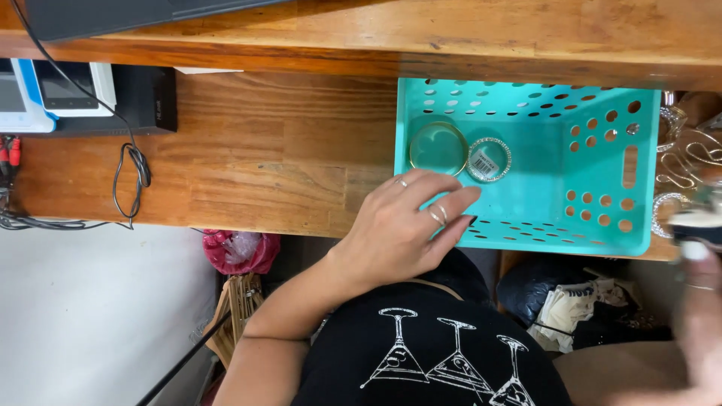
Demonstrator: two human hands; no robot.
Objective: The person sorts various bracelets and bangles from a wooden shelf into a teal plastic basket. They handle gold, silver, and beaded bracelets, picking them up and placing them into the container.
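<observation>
A turquoise perforated plastic basket sits on the wooden shelf at the right. Inside it lie a gold bangle and a silver sparkly bangle with a small tag in its ring. My left hand, wearing several thin rings, rests on the basket's near left corner with fingers spread over the rim. My right hand is blurred at the right edge and grips a small dark and white object that I cannot make out.
More silver and gold bangles lie on the shelf right of the basket. A black box with white devices and dangling cables stand at the left. Bags and a pink bundle sit on the floor below.
</observation>
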